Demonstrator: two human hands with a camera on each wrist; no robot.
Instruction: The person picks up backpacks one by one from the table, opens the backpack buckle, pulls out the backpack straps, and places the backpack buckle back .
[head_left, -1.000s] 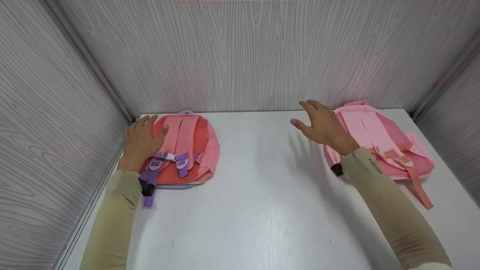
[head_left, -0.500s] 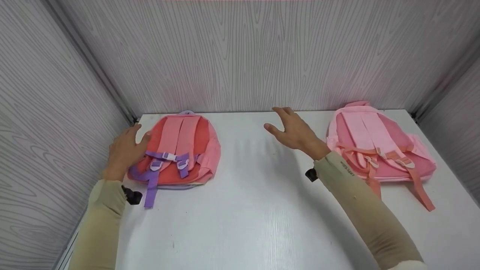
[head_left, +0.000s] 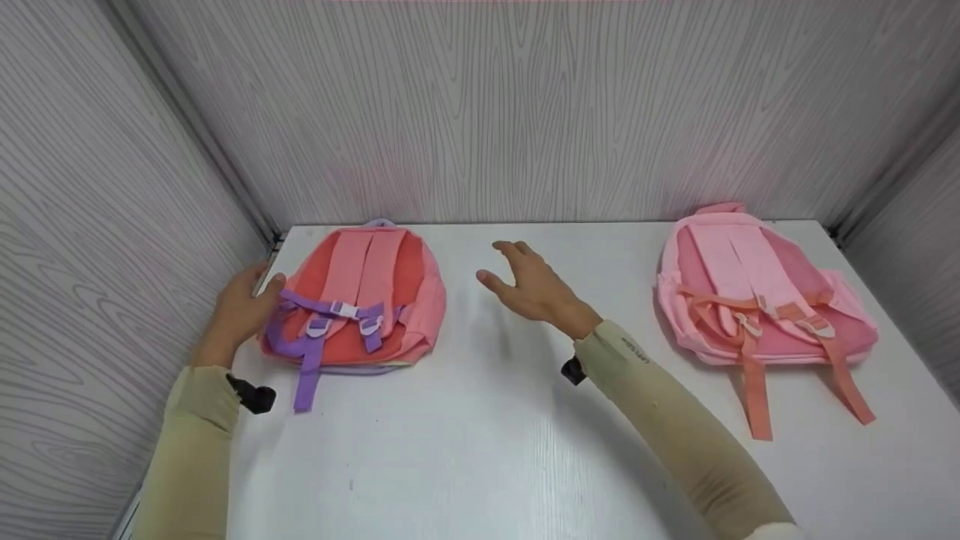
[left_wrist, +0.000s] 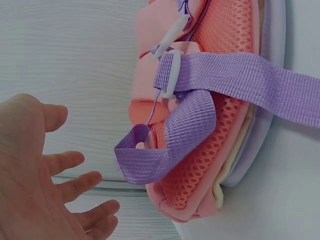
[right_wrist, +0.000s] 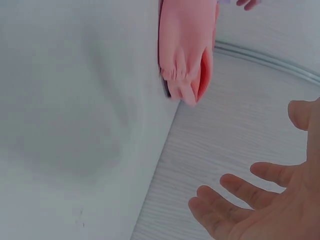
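Observation:
A small coral and pink backpack (head_left: 356, 274) with purple straps (head_left: 307, 375) lies back panel up on the left of the white table. Beside its left edge is my left hand (head_left: 238, 307), fingers extended; in the left wrist view a gap separates the fingers (left_wrist: 82, 187) from the bag. My right hand (head_left: 536, 289), holding nothing, hovers over the table to the right of this backpack, its fingers spread. A light pink backpack (head_left: 750, 247) with orange straps (head_left: 756, 397) lies at the far right, apart from both hands.
Grey wood-grain panels (head_left: 480, 112) rise behind the white table (head_left: 450, 457) and along its left and right sides. The left forearm runs close to the left panel (head_left: 82, 300). Small dark cameras (head_left: 574, 371) hang at both wrists.
My right hand has moved left, away from the light pink backpack and toward the coral one. My left hand has drawn left and down, off the coral backpack to its left edge.

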